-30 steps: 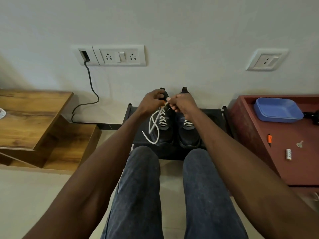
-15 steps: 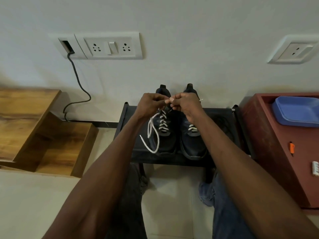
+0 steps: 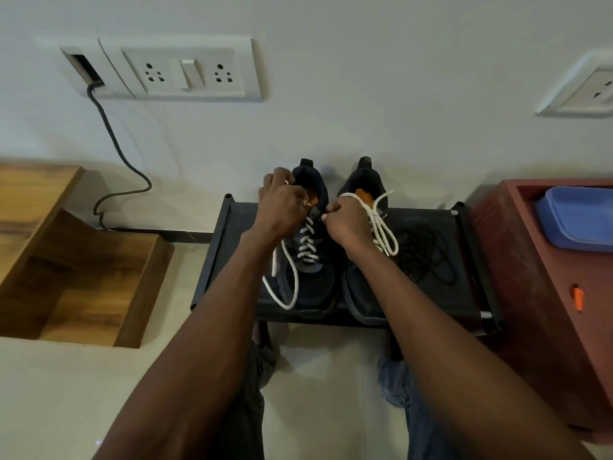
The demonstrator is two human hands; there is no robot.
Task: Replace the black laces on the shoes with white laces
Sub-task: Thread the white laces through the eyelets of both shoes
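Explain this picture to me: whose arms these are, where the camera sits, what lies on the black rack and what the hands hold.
No machine here: a person's bare arms, filmed by a camera on their head looking down. A low black rack against the wall carries two dark shoes. The left shoe is laced in white; the left hand and right hand pinch its white lace near the top eyelets. The right shoe has a white lace already tied. A loose tangle of black laces lies on the rack beside it.
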